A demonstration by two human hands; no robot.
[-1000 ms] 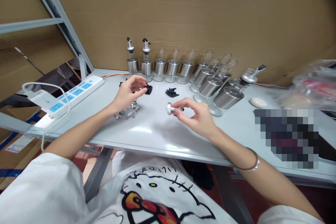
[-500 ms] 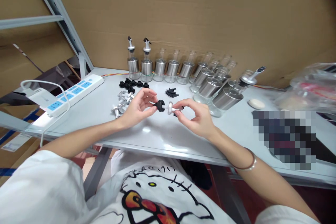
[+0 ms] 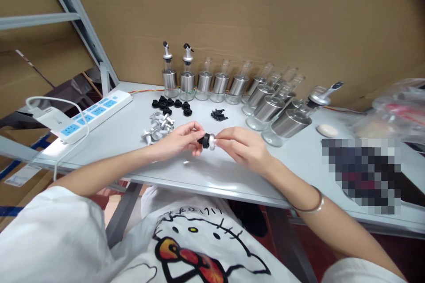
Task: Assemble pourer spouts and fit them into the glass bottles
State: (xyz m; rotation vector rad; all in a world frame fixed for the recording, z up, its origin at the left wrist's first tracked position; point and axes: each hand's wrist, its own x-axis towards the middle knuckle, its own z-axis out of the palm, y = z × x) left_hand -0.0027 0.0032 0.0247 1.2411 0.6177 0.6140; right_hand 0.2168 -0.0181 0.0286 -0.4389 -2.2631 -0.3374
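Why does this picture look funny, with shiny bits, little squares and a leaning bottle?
In the head view, light glares off the tabletop near its front edge; in the head view, a blocky patch hides what lies at right; also in the head view, the spouted bottle at right tilts outward, probably stretched by a wide lens.

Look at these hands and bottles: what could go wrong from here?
The black stopper, pinched by the left hand, might go crooked against the silver pourer top held in the right hand.
The right hand works near metal-sleeved glass bottles, so an outward swing could knock one.
Small black pieces lie loose on the table and might scatter if brushed.
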